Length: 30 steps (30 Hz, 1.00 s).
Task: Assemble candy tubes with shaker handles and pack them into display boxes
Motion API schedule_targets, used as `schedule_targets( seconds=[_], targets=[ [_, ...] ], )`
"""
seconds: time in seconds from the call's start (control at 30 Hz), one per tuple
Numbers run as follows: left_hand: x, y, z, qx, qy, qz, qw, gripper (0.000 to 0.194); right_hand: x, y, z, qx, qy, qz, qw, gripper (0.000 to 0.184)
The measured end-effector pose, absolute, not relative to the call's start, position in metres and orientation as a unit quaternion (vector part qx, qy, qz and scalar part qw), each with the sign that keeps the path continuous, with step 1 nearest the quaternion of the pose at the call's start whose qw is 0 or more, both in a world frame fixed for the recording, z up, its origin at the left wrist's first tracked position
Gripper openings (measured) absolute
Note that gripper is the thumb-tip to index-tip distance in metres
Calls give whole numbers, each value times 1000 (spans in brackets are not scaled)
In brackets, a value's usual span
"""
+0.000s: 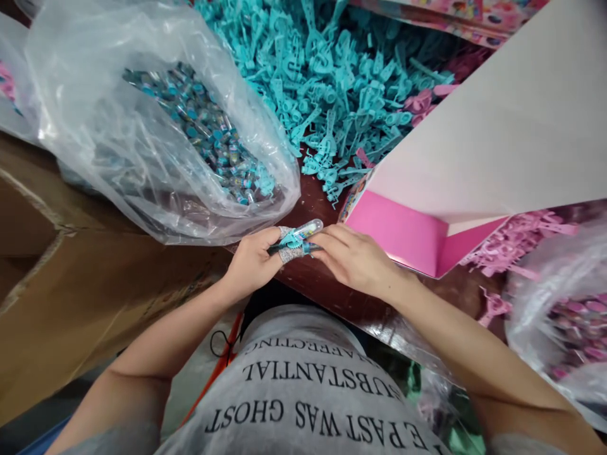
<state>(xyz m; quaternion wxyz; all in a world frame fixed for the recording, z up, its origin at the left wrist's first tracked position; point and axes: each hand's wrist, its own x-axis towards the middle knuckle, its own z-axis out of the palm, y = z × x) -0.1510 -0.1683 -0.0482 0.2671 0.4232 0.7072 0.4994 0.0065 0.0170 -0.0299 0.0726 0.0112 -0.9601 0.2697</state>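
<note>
My left hand [253,259] is closed around a turquoise plastic piece [293,239], held just over the table's near edge. Grey wrapping covers the tips of its thumb and finger. A small clear tube [310,228] with a rounded end and colourful contents sits against the piece, pointing to the right. My right hand [355,258] pinches the right end of the same piece; its fingertips are partly hidden. Beyond the left hand, a clear plastic bag [109,158] holds many small tubes with blue caps [208,129].
Turquoise plastic pieces [327,82] lie heaped at the back of the dark red table [313,196]. An open white-and-pink box [484,126] stands at right, near pink pieces [512,243] and another plastic bag [535,316]. A cardboard box [85,278] is at left.
</note>
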Motion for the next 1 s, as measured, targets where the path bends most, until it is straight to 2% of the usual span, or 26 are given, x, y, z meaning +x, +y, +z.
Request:
schedule_targets(
  seconds=[0.1, 0.17, 0.3, 0.4, 0.5, 0.57, 0.63, 0.67, 0.73, 0.8, 0.9, 1.0],
  targets=[
    [-145, -162, -51, 482, 684, 501, 221, 16, 16, 25, -28, -24, -921, 386, 39, 39],
    [-142, -157, -52, 501, 679, 494, 211, 15, 22, 33, -24, -50, -904, 424, 21, 44],
    [-136, -145, -49, 487, 685, 493, 226, 19, 39, 45, -19, -98, -895, 429, 75, 50],
    [-127, -136, -49, 497, 676, 494, 226, 18, 52, 49, -20, -115, -893, 428, 76, 40],
    [-114, -126, -53, 502, 677, 488, 228, 19, 61, 51, -20, -139, -888, 432, 76, 50],
    [-105, -118, -58, 496, 687, 473, 240, 31, 66, 53, -18, -161, -874, 450, 83, 55],
    [-97, -108, -65, 499, 702, 458, 221, 54, 70, 60, -13, -180, -861, 470, 75, 55],
    [-94, -102, -69, 508, 708, 456, 182, 67, 72, 66, -9, -193, -859, 468, 77, 50],
    [-88, -90, -79, 545, 708, 443, 70, 81, 73, 84, -2, -222, -872, 422, 110, 39],
    [-80, -76, -89, 619, 681, 392, -8, 72, 69, 108, 2, -239, -899, 336, 151, 38],
    [-63, -57, -105, 736, 621, 269, 6, 47, 55, 141, -1, -225, -945, 206, 118, 39],
    [-44, -43, -118, 755, 620, 209, 48, 49, 38, 162, -8, -210, -970, 119, 30, 43]
  ],
)
